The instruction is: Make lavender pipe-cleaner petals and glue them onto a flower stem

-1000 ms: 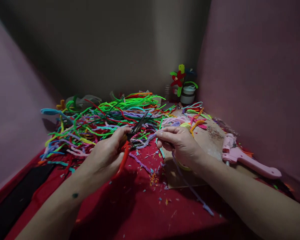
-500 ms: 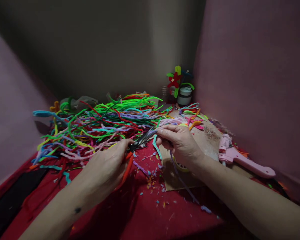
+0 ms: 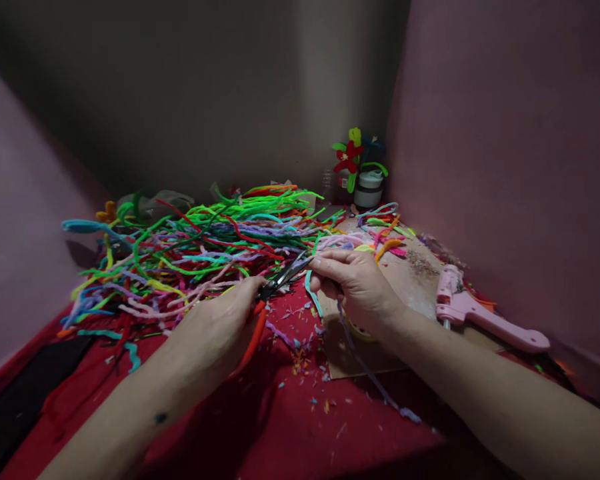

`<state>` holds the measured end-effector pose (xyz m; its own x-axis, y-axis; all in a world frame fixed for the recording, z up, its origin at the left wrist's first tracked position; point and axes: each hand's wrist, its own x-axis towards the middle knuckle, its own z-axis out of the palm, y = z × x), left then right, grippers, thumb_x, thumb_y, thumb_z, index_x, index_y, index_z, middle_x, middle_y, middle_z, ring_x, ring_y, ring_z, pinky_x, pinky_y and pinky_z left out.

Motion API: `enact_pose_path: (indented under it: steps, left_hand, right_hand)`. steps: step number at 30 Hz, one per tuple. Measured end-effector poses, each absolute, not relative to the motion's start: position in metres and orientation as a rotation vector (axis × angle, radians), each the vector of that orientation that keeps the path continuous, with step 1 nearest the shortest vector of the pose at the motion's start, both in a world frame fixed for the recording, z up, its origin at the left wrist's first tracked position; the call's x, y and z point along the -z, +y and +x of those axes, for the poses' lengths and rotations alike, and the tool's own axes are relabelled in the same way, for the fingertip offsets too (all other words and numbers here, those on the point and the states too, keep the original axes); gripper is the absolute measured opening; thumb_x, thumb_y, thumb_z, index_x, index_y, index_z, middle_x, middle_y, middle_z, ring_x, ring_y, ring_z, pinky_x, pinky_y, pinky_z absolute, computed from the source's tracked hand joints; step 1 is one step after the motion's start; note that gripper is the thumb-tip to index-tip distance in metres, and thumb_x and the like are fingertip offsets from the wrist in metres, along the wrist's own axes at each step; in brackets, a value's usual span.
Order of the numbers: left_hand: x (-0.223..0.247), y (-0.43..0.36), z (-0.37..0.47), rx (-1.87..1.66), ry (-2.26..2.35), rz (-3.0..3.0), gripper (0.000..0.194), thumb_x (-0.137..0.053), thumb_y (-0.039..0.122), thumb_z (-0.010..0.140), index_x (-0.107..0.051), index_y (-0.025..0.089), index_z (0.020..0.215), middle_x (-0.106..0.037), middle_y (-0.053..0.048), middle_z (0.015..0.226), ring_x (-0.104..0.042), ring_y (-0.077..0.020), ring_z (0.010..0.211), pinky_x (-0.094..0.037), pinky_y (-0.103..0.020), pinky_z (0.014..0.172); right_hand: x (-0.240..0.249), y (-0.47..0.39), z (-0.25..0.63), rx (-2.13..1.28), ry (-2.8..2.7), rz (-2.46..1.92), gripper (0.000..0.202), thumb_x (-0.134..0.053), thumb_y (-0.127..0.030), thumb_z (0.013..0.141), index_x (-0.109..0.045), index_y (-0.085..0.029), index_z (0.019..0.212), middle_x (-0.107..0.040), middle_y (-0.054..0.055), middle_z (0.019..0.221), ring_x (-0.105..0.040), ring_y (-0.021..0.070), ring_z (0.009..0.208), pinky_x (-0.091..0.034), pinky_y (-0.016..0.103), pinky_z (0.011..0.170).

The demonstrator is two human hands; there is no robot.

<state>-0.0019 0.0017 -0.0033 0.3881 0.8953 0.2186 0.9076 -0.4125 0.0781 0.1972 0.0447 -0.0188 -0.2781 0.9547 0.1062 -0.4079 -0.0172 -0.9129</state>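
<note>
My left hand (image 3: 225,327) is wrapped round the red-orange handles of a pair of scissors (image 3: 280,279), whose dark blades point up and right. The tips reach the fingertips of my right hand (image 3: 353,280), which pinches a thin purple pipe cleaner (image 3: 360,360). Its length hangs below that hand toward the lower right, ending in a fuzzy lavender tip. A teal strip (image 3: 313,293) lies just left of my right hand. Under it, a yellow ring-shaped item is partly hidden on a brown board (image 3: 343,353).
A large heap of colourful pipe cleaners (image 3: 205,240) spreads across the left and back. A pink glue gun (image 3: 485,319) lies at the right. Pipe-cleaner flowers (image 3: 349,159) stand by a lidded jar (image 3: 369,190) at the back. Small clippings dot the red cloth (image 3: 300,427).
The whole view has shifted very slightly. Both hands keep nearly the same pose, with the scissor blades looking a little closer together at my right fingertips.
</note>
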Motion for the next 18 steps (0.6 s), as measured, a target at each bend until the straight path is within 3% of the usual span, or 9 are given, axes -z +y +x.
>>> enact_pose_path:
  steps: [3,9,14,18]
  left_hand:
    - [0.007,0.004,-0.006,0.349,-1.593,-2.577,0.041,-0.03,0.019,0.085,-0.05,0.009,0.119,-0.067,-0.018,0.099,-0.066,-0.0285,0.085,-0.05,-0.037,0.069]
    - [0.009,0.004,-0.012,0.324,-1.547,-2.525,0.043,-0.035,0.013,0.08,-0.05,0.015,0.121,-0.067,-0.014,0.104,-0.066,-0.0245,0.085,-0.051,-0.032,0.067]
    - [0.008,0.004,-0.016,0.344,-1.505,-2.583,0.049,-0.035,0.008,0.08,-0.044,0.013,0.127,-0.064,-0.015,0.111,-0.065,-0.024,0.091,-0.051,-0.033,0.076]
    - [0.008,0.005,-0.021,0.371,-1.456,-2.606,0.044,-0.038,0.009,0.081,-0.047,0.018,0.123,-0.065,-0.011,0.109,-0.065,-0.023,0.091,-0.051,-0.03,0.074]
  right_hand:
    - [0.019,0.045,0.197,-1.575,-1.088,-0.705,0.013,-0.066,-0.026,0.07,-0.064,-0.014,0.064,-0.059,-0.001,0.051,-0.035,0.0031,0.04,-0.019,0.02,0.04]
    - [0.017,0.045,0.197,-1.574,-1.092,-0.722,0.013,-0.065,-0.026,0.069,-0.064,-0.014,0.065,-0.058,-0.001,0.05,-0.034,0.0034,0.04,-0.018,0.02,0.04]
    - [0.016,0.045,0.197,-1.587,-1.078,-0.727,0.013,-0.066,-0.025,0.068,-0.062,-0.014,0.062,-0.059,-0.001,0.05,-0.035,0.0034,0.041,-0.02,0.019,0.04]
    - [0.018,0.046,0.198,-1.58,-1.09,-0.718,0.015,-0.066,-0.027,0.07,-0.062,-0.014,0.063,-0.059,-0.001,0.052,-0.035,0.0036,0.041,-0.021,0.019,0.04]
